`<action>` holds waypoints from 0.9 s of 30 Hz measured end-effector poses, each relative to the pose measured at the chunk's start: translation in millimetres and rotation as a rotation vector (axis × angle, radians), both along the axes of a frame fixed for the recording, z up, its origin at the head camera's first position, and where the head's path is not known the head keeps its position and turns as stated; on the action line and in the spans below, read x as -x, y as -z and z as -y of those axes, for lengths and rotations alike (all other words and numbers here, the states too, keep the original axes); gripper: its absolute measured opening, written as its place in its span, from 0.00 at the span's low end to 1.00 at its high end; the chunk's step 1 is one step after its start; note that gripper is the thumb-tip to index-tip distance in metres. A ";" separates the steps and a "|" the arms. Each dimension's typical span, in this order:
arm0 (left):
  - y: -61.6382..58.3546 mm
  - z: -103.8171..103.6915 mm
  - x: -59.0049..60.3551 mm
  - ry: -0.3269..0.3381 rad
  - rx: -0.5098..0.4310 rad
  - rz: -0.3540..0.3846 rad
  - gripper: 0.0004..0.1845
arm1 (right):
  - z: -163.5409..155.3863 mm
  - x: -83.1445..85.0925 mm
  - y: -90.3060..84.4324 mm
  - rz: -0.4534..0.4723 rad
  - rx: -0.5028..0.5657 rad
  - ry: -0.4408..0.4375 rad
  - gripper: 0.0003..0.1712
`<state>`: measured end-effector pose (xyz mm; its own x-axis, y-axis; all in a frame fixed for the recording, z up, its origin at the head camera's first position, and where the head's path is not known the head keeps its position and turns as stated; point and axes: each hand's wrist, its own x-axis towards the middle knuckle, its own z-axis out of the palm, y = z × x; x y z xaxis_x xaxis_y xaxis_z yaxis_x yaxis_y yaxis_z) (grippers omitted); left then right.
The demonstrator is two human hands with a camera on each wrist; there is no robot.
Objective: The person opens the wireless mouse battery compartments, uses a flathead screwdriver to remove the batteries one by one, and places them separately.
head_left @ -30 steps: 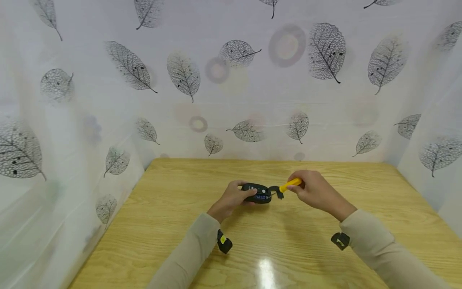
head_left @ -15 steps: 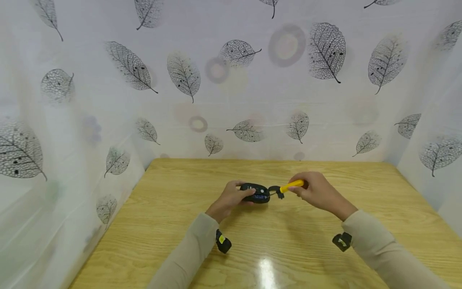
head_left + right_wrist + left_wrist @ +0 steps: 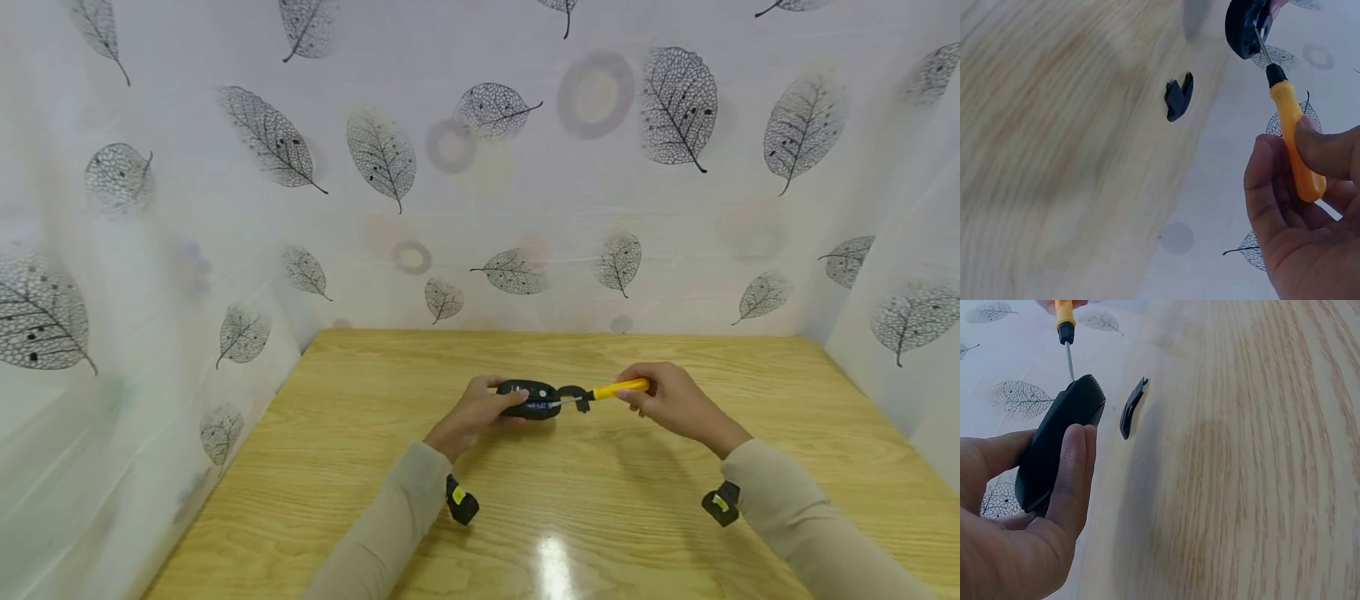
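My left hand (image 3: 478, 410) grips a black computer mouse (image 3: 534, 387), thumb across its upturned underside and fingers beneath. A blue battery (image 3: 537, 407) shows in its uncovered slot. Held up off the table, the mouse (image 3: 1047, 447) has its right end toward the other hand. My right hand (image 3: 675, 402) pinches the yellow handle of a screwdriver (image 3: 621, 388) between thumb and fingers. The screwdriver's thin metal shaft (image 3: 1264, 50) points left, its tip at the open slot; the exact contact is too small to tell. Behind the shaft lies a curved black battery cover (image 3: 573, 391).
The wooden table (image 3: 360, 483) reaches to a white curtain (image 3: 510, 200) with a leaf print at the back and sides. A black wrist camera (image 3: 462, 500) hangs under the left cuff, another wrist camera (image 3: 722, 502) under the right.
My right hand has shifted right and slightly down, and the screwdriver lies flatter, its tip still at the mouse. The left hand with the mouse has drifted slightly left. The cover stays put.
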<state>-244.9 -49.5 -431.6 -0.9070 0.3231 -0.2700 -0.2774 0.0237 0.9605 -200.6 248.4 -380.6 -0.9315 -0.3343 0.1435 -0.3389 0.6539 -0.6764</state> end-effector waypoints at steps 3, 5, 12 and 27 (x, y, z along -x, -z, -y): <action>1.4 -0.3 -0.6 0.000 0.009 0.002 0.30 | 1.5 1.8 -3.8 -0.086 -0.106 0.003 0.09; 2.2 -0.3 -0.9 0.004 0.014 -0.003 0.30 | 2.7 1.9 -7.3 -0.145 -0.170 0.007 0.09; 1.9 -1.4 -0.1 0.004 -0.008 0.013 0.32 | 4.7 1.2 -14.8 -0.157 -0.236 0.021 0.09; 3.5 1.7 0.6 0.007 -0.043 0.037 0.27 | -2.3 0.8 -7.6 -0.050 -0.259 0.011 0.09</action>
